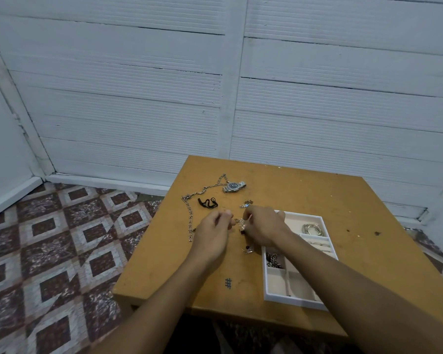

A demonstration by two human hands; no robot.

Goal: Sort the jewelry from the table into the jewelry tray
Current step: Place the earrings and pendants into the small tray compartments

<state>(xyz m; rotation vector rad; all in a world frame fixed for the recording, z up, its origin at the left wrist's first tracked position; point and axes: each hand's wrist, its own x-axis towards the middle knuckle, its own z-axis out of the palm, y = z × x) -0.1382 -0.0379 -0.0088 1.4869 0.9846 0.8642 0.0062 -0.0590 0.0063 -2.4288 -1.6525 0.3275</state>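
Wooden table stands before a white panelled wall. Left hand and right hand, fingers curled, both pinch a small glittering piece just left of the jewelry tray. The right forearm crosses the tray. Beyond the hands lie a watch, a long chain and a black cord.

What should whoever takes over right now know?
Both grips busy: left hand and right hand pinch a small sparkly piece between them, left of the jewelry tray.
Done: bangles and a chain lie in separate tray compartments.
Left on the table: wristwatch, long chain necklace, black cord, small trinket beyond the hands, small dark-beaded bits nearer.
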